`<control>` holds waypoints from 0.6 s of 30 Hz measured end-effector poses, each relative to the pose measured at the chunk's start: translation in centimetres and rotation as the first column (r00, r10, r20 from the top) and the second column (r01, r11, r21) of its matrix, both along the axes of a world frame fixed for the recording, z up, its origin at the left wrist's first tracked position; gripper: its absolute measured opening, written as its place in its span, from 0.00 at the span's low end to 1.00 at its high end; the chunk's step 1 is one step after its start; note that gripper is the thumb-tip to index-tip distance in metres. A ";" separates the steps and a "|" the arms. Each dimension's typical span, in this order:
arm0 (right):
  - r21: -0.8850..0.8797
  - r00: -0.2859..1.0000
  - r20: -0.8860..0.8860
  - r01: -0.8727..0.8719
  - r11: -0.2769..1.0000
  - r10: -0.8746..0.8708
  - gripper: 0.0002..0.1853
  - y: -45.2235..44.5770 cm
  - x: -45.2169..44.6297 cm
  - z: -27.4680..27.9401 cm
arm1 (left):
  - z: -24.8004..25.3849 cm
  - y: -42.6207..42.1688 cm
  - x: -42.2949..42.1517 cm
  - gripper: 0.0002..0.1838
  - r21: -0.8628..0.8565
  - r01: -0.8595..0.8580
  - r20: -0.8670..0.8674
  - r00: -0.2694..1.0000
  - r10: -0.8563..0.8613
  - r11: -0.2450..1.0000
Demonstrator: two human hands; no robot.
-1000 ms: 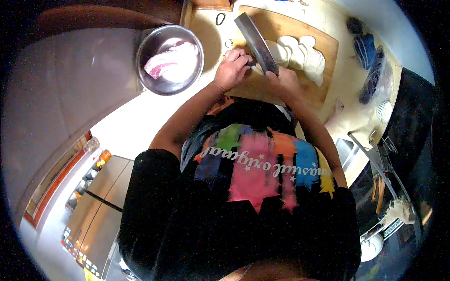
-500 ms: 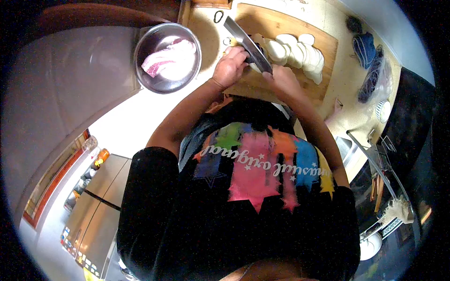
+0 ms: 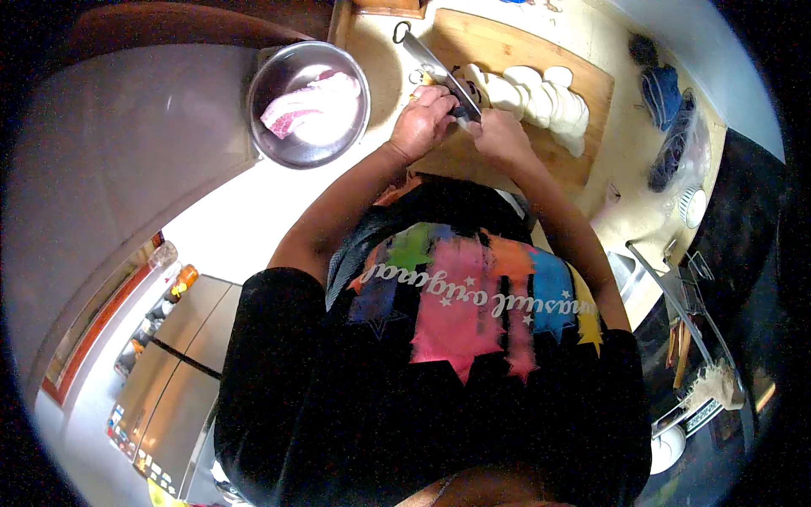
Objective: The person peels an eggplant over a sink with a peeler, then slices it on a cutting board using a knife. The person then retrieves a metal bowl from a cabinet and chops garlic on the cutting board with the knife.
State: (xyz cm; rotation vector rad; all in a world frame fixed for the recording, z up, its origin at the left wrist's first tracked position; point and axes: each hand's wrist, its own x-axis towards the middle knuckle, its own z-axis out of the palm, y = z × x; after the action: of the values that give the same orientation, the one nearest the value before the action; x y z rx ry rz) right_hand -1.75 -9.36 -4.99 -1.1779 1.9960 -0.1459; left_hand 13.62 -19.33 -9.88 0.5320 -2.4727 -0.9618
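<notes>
My left hand [image 3: 422,123] is closed, fingers curled, over a dark-skinned piece of vegetable at the near left edge of the wooden cutting board [image 3: 553,173]. The piece is mostly hidden under the fingers and blade, so its kind is unclear. My right hand [image 3: 500,137] grips a cleaver-like kitchen knife [image 3: 435,68], its broad blade slanting toward the far left, close beside my left fingertips. Pale vegetable slices [image 3: 541,100] overlap in a row to the right of the blade; a few near it show dark edges.
Left of the board stands a metal bowl [image 3: 361,118] holding a slab of raw pork [image 3: 296,114]. On the right of the counter lie a blue cloth [image 3: 659,93], a plastic bag [image 3: 688,139] with dark contents and a striped cup [image 3: 692,207]. A sink [image 3: 629,275] is lower right.
The knife and my right hand have shifted slightly left, closer to my left hand. More pale slices show directly right of the blade. The whole view has shifted a little.
</notes>
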 end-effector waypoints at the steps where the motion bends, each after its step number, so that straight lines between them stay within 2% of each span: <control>1: 0.018 0.999 -0.025 -0.023 1.000 0.023 0.16 -0.1 -0.1 0.6 | 0.1 -0.1 0.0 0.19 -0.001 0.003 0.001 1.000 -0.003 1.000; 9: 0.072 0.995 -0.075 -0.060 0.996 0.066 0.17 -0.3 0.2 0.3 | 0.1 0.8 -0.2 0.18 0.008 -0.069 -0.016 0.997 0.069 0.998; 12: 0.036 0.997 -0.082 0.012 0.999 -0.009 0.18 0.1 0.5 -0.4 | 0.2 0.1 -0.1 0.17 0.032 -0.053 -0.051 0.997 0.055 0.998; 13: -0.027 0.997 -0.042 0.061 0.998 -0.062 0.18 0.3 0.2 -1.2 | 0.2 -0.1 0.0 0.17 0.024 -0.045 -0.056 0.997 0.047 0.999; 15: -0.096 0.993 0.002 0.115 0.989 -0.116 0.19 1.2 -0.4 -2.5 | 0.6 -0.3 0.4 0.15 0.278 -0.207 -0.019 0.975 0.221 0.938; 16: -0.148 0.986 0.052 0.164 0.975 -0.158 0.19 1.5 -0.7 -3.1 | 1.0 -0.2 0.6 0.13 0.520 -0.284 0.075 0.955 0.288 0.805; 17: -0.196 0.975 0.106 0.214 0.957 -0.196 0.20 1.8 -0.9 -3.7 | 1.3 -0.6 0.8 0.13 0.512 -0.284 0.075 0.955 0.287 0.811; 18: -0.203 0.974 0.111 0.215 0.955 -0.196 0.20 1.9 -1.0 -2.7 | 1.6 -1.1 1.2 0.13 0.848 -0.184 0.037 0.956 0.291 0.497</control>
State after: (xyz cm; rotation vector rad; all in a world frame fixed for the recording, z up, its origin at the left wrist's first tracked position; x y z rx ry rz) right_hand -2.75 -7.46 -7.66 -1.0700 2.0576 -0.5227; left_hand 14.77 -20.41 -8.25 1.0486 -1.5854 -1.9962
